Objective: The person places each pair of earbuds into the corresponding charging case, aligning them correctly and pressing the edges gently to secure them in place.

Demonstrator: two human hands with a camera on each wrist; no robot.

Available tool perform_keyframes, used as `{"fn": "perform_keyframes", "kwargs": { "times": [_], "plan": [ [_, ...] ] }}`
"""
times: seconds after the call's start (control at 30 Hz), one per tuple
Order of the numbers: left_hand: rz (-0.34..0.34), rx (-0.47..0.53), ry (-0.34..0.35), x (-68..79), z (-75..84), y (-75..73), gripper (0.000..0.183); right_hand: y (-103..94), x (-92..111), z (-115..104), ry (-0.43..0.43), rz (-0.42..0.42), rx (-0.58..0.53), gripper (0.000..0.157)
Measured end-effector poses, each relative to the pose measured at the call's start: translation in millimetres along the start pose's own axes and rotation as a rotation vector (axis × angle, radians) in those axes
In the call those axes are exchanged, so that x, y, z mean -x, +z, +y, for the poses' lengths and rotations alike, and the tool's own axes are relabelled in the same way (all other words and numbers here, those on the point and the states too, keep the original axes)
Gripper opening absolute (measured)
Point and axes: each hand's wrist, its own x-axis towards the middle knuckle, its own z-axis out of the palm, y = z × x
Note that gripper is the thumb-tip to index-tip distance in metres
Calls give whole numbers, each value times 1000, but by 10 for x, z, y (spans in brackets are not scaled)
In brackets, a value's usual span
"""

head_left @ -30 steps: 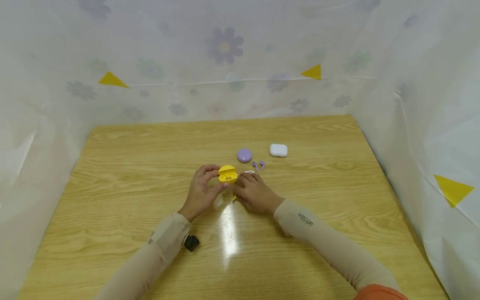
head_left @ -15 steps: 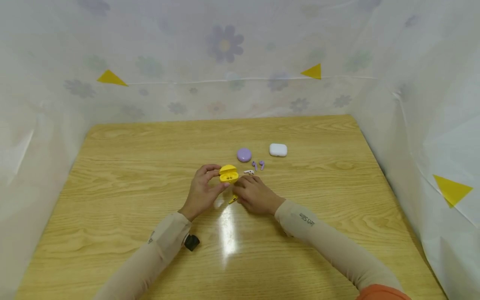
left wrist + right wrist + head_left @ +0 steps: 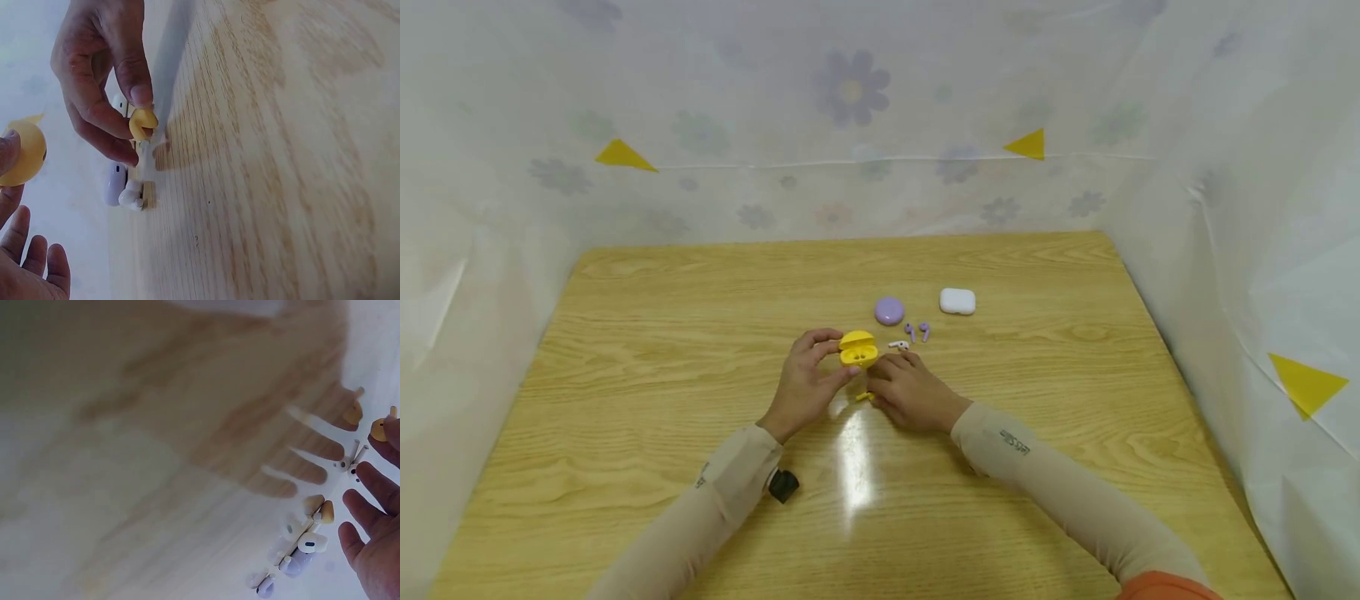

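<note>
In the head view my left hand holds a yellow earbud case by its side, lid raised and the two hollows facing me. The same case shows at the left of the left wrist view, gripped by thumb and fingers. My right hand, just right of the case, pinches a yellow earbud between thumb and fingertips, low over the table. Its stem points left in the head view. Beyond my right fingers lies a white earbud. A small yellow piece also shows in the right wrist view.
A round purple case and two purple earbuds lie behind the hands on the wooden table. Farther right stands a closed white case. White patterned sheeting encloses the back and sides.
The yellow earbud has turned in my right fingers, so its stem now shows pointing left. My right fingers shifted slightly, uncovering the white earbud. The left hand and case barely moved.
</note>
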Motion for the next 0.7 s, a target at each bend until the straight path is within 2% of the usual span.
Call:
{"fn": "perform_keyframes", "kwargs": {
  "times": [0.37,0.57,0.7],
  "plan": [
    [3,8,9,-12,3,13,27,4,18,6,-1,-19,23,19],
    [-4,5,4,-15,-6,18,27,-20,37,16,34,-47,8,25],
    [4,-3,12,-15,-29,20,27,-13,49,14,43,-19,22,25]
  ]
}}
